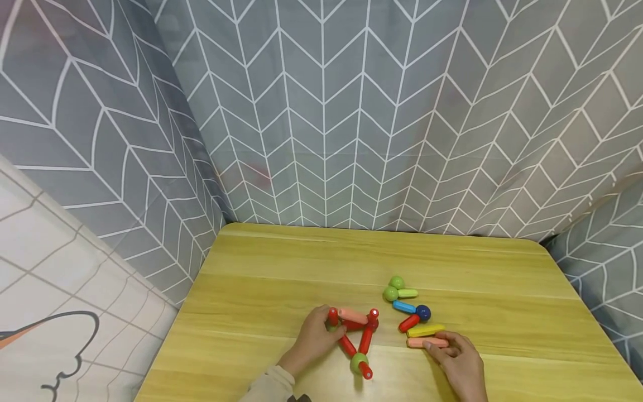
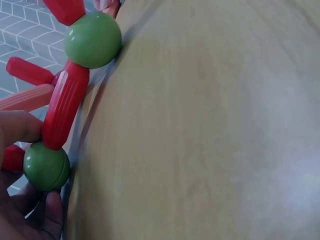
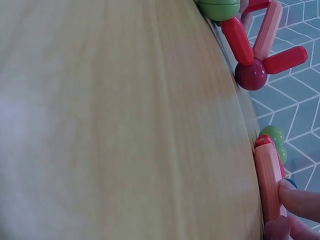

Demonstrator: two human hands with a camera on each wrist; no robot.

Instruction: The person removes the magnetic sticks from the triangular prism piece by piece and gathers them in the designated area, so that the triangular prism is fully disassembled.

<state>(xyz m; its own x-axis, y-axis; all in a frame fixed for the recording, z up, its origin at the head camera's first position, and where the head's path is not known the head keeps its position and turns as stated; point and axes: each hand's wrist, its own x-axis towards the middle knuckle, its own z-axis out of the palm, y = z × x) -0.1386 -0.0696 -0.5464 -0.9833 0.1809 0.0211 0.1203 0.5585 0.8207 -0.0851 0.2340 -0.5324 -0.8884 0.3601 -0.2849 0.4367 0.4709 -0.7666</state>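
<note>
My left hand grips a green ball at the left corner of a triangular frame of red rods. Another green ball joins the near corner, and a dark red ball the far right one. Short red rods stick up from the corners. A pink rod lies along the frame's far side. To the right, my right hand pinches the end of a second pink rod between thumb and fingers, low over the wooden table beside a yellow rod.
Beyond the right hand lie a loose red rod, a dark blue ball and a light blue rod. Farther back are two green balls and a light green rod. A patterned grey curtain hangs behind the table.
</note>
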